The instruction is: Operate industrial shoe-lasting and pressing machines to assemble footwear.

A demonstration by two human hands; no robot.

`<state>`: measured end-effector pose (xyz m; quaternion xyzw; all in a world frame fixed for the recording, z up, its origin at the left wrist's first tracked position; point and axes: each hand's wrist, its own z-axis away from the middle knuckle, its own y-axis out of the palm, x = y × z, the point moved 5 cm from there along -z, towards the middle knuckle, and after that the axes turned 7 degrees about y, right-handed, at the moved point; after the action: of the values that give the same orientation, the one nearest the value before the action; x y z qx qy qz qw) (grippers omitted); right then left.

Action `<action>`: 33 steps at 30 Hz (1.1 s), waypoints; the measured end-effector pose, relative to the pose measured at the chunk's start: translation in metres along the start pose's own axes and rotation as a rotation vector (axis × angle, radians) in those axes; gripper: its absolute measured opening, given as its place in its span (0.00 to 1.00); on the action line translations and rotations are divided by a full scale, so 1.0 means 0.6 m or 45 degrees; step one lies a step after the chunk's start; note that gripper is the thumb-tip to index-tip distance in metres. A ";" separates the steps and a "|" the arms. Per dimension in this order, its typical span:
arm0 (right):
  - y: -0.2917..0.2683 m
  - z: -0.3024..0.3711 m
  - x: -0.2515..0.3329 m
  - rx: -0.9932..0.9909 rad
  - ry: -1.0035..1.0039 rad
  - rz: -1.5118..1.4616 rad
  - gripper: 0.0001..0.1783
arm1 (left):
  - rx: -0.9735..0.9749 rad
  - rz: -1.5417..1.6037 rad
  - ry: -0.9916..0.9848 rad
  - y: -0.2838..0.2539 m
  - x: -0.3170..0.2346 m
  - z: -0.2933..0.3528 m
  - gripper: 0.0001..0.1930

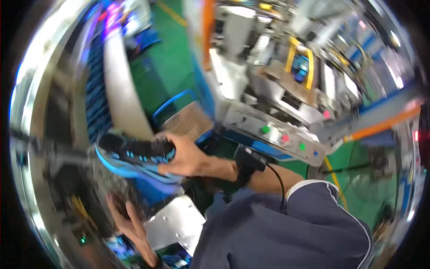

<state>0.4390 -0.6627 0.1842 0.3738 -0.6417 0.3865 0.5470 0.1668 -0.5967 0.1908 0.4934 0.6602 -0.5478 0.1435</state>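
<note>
My right hand (pixel 182 157) grips a black and light-blue running shoe (pixel 134 157) by its heel end. The shoe is held off to the left, toe pointing away to the left and its pale blue sole facing down. Lower down, my left hand (pixel 130 222) is apart from the shoe, fingers spread, with nothing visible between them. A bare metal plate (pixel 177 222) lies just right of that hand. Around my right wrist sits a black strapped box (pixel 250 159) with a cable. Motion blurs the picture somewhat.
A dark ribbed conveyor (pixel 96 85) runs along the left beside a pale ledge (pixel 123 85). Beyond the shoe stands a blue-framed cart (pixel 190 121) with a brown board. A machine's button panel (pixel 273 130) is to the right; a fan (pixel 371 179) stands farther right.
</note>
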 end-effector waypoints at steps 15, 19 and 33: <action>-0.648 0.493 0.018 -1.163 0.119 -0.149 0.38 | 1.582 0.824 0.282 0.575 -0.605 0.135 0.29; -0.753 0.621 -0.004 -1.523 -0.061 -0.196 0.38 | 1.546 0.590 0.620 0.786 -0.695 0.099 0.22; -0.825 0.778 0.039 -2.524 0.254 0.281 0.36 | 0.953 0.238 0.846 1.360 -0.829 0.063 0.28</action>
<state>0.6904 -1.2952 0.2027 -0.3465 -0.6565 -0.2445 0.6239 1.0481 -0.9461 0.0655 0.7154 0.3819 -0.5453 -0.2124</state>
